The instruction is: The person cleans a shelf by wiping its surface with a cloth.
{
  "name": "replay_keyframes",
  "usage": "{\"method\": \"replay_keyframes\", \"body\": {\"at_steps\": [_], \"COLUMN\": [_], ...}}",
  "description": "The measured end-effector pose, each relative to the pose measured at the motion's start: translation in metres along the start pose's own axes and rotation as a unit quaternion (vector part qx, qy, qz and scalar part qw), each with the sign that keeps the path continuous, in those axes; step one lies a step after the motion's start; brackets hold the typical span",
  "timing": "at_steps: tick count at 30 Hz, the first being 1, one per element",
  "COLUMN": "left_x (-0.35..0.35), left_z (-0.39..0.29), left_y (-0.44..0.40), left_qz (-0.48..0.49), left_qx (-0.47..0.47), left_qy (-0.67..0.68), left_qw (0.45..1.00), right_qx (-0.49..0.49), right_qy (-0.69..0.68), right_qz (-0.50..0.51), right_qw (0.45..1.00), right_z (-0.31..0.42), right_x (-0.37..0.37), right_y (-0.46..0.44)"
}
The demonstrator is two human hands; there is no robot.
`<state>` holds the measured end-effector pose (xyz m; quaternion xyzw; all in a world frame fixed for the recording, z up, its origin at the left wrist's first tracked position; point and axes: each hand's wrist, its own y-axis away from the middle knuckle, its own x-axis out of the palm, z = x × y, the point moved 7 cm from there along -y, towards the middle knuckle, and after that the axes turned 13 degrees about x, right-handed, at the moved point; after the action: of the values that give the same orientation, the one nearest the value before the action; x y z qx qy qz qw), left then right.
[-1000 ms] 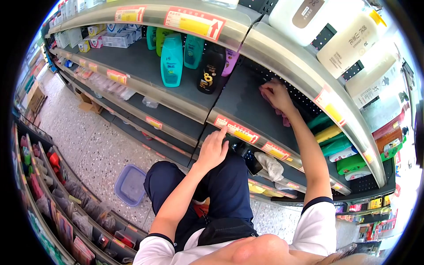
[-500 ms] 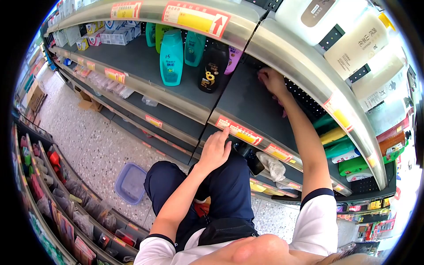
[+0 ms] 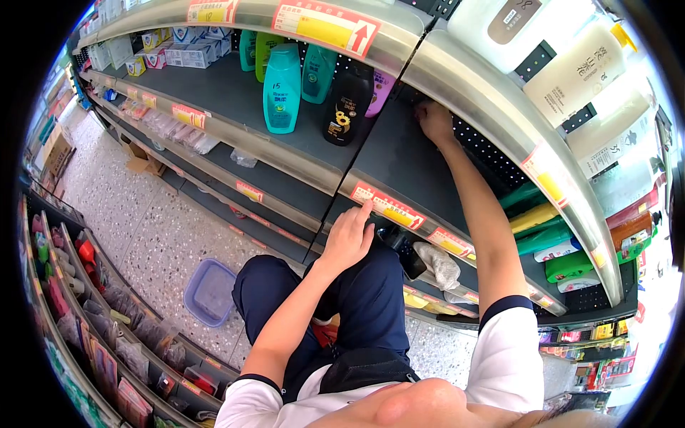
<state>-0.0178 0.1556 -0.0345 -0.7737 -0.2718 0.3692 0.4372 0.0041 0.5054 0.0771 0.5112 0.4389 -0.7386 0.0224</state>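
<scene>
My right hand reaches deep onto the dark grey shelf, near the perforated back panel. Its fingers are curled; a pink cloth showed beside it a moment earlier, but the hand and shadow hide it now. My left hand rests by the shelf's front edge, fingers loosely apart, the index fingertip at a red-and-yellow price label. Left of the right hand stand a black bottle with a sunflower picture and a turquoise bottle marked 15.
Large white bottles stand on the shelf above. Green and yellow bottles lie at the right. A grey rag hangs at a lower shelf by my knee. A purple plastic basin sits on the floor, near the low rack.
My right hand has shifted slightly toward the back of the shelf, and the pink cloth has gone out of sight. My left hand stays at the label. The view has moved slightly.
</scene>
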Motion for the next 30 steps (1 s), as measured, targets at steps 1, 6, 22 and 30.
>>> {"method": "replay_keyframes", "body": {"at_steps": [1, 6, 22, 30], "left_x": [0.001, -0.001, 0.002, 0.001], "left_z": [0.000, -0.002, 0.002, 0.002], "left_y": [0.000, -0.001, 0.002, 0.002], "left_qz": [0.000, -0.019, 0.006, 0.012], "left_qx": [-0.002, -0.005, -0.026, -0.026], "left_qy": [0.003, 0.025, 0.035, 0.035], "left_qw": [1.000, 1.000, 0.999, 0.999], "right_qx": [0.005, 0.010, 0.027, -0.030], "right_qy": [0.000, -0.019, -0.134, -0.155], "right_qz": [-0.006, 0.005, 0.143, 0.140], "right_qw": [1.000, 1.000, 0.980, 0.977], "right_z": [0.000, 0.003, 0.032, 0.055], "right_x": [0.000, -0.008, -0.043, -0.066], "right_y": [0.000, 0.004, 0.035, 0.058]}}
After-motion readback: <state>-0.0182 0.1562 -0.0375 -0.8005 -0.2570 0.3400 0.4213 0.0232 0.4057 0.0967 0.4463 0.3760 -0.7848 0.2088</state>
